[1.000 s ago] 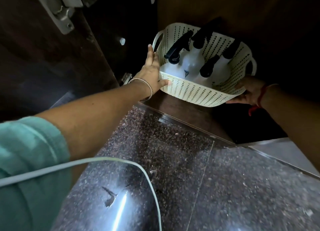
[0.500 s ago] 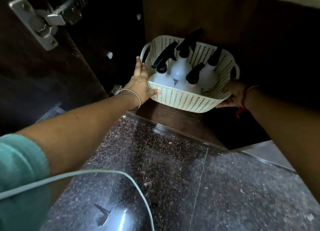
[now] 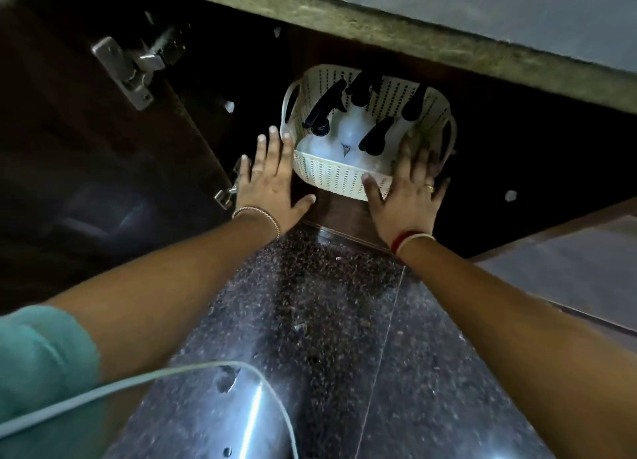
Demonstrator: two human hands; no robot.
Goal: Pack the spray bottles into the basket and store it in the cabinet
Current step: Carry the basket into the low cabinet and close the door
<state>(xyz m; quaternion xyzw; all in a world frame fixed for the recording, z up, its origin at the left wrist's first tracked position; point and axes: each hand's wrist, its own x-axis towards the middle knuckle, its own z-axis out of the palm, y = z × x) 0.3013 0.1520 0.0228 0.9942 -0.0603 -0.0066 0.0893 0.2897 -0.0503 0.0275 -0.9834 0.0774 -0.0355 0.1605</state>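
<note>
Both arms reach forward and down from the lower corners of the view toward a low cabinet [image 3: 344,55] with its door [image 3: 103,131] swung open on the left. The left hand [image 3: 272,183] is flat, palm down and fingers spread, holding nothing; its fingertips lie against or just beside the left wall of the basket [image 3: 339,179], though whether they actually touch is hard to tell in the dim light. The right hand [image 3: 408,191] is likewise open and splayed, its fingers laid over the basket's front right corner and rim, pressing rather than clasping. The cream perforated basket sits on the wooden cabinet floor, just inside the opening, with the spray bottles [image 3: 351,131] standing in it, white bodies and black trigger heads leaning toward the back. How many bottles there are is unclear, since the heads merge with the dark interior and the right hand covers part of the basket. The cabinet's depths are black, and a stone counter edge [image 3: 413,34] cuts across above. A pale cable [image 3: 155,377] crosses the speckled floor [image 3: 327,303] below.
</note>
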